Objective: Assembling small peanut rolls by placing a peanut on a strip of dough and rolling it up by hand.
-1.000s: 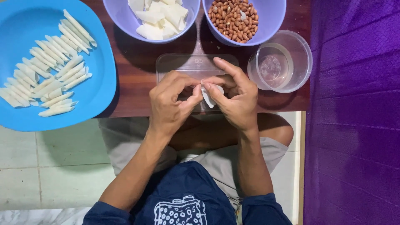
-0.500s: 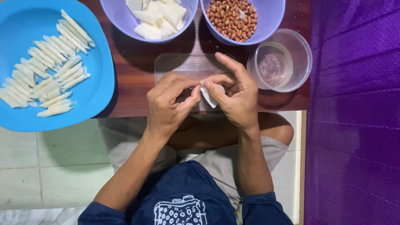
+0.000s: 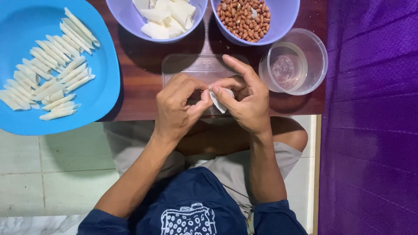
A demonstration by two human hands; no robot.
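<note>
Dark brown wood makes up the low table point(image 3: 143, 87), with pale floor tiles below it and a purple cloth point(image 3: 370, 117) along the right side.

From the head camera, both hands meet over a clear plastic board point(image 3: 187, 65) at the table's near edge. The left hand point(image 3: 176, 106) and the right hand point(image 3: 246, 100) pinch a small white pastry wrapper point(image 3: 219, 99) between their fingertips, closed on it from both sides, thumbs and forefingers touching the sheet. The wrapper sits just above the board, partly hidden by the fingers, with one pointed corner hanging toward the person.

It looks thin, light and limp, likely to tear or stick if squeezed hard, so a gentle hold near its edges and corner seems best.

A blue plate point(image 3: 26, 26) at far left carries rows of slim white rolled pieces point(image 3: 52, 74). Beyond the board stand a lilac bowl of wrapper pieces point(image 3: 161, 17) and a lilac bowl of peanuts point(image 3: 248, 17). A clear round tub point(image 3: 300, 61), just beside the right hand, seems to hold a little liquid.
</note>
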